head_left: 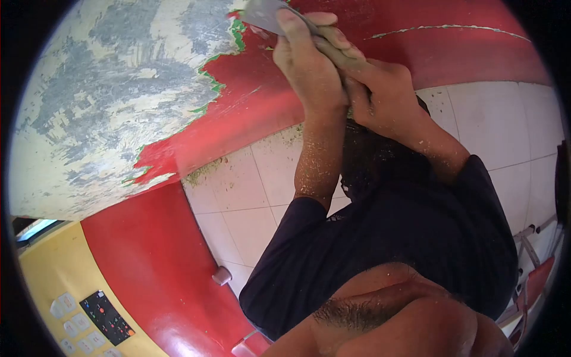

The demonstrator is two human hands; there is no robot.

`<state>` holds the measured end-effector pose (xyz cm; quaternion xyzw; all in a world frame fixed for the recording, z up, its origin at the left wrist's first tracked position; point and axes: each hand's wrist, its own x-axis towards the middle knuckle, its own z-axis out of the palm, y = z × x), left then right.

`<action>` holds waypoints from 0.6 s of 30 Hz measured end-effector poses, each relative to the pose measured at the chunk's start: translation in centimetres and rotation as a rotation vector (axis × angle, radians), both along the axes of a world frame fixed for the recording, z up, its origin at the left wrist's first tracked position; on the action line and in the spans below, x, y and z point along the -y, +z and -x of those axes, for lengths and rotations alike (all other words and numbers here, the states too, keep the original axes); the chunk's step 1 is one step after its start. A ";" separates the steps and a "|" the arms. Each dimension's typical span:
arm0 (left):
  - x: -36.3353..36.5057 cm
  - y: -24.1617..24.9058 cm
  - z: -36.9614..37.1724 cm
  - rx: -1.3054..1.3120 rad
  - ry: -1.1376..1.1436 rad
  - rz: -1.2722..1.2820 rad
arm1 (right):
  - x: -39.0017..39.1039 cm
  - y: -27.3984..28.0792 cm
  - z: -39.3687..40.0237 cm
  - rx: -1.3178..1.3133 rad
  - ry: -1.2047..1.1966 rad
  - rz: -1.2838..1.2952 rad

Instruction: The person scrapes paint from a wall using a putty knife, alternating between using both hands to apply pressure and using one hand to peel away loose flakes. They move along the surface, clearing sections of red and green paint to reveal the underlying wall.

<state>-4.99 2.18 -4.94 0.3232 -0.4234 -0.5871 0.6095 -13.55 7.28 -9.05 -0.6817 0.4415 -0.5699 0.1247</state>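
Both my hands grip one scraper [266, 13]. Its grey blade lies flat against the red painted wall [262, 101] at the top of the view. My left hand [306, 62] is wrapped around the tool just behind the blade, with a finger stretched along it. My right hand [380, 95] clasps the handle's rear end, touching the left hand. The blade sits at the edge where red paint meets a large scraped patch [113, 101] of white and grey plaster with green rims. Dust and paint flakes cover both forearms.
White tiles [238, 196] lie below the red band, with greenish paint crumbs [202, 172] along the seam. A yellow surface with a black switch panel [107, 317] and white switches is at the lower left. A metal frame [529, 244] stands at the right edge.
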 end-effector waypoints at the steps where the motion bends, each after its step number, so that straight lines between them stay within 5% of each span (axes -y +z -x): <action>1: -0.2 -0.5 -0.3 0.041 -0.018 0.002 | -0.8 -0.3 0.0 0.023 0.006 -0.021; 4: 1.1 -1.5 -0.1 0.122 0.118 0.106 | 0.4 1.0 0.3 -0.038 -0.009 0.028; 7: 0.8 2.7 -0.5 -0.145 0.047 -0.017 | 0.8 1.5 -0.4 -0.060 0.006 0.006; 12: 0.4 -1.4 -0.1 0.076 0.091 0.042 | 0.3 0.2 -0.3 0.033 0.003 0.020; 15: 0.3 2.8 0.0 -0.087 0.039 -0.002 | 0.3 1.3 -0.3 -0.015 -0.022 0.014; 18: -0.7 0.9 0.0 0.032 0.054 -0.001 | 0.2 1.8 -0.6 0.033 -0.020 0.017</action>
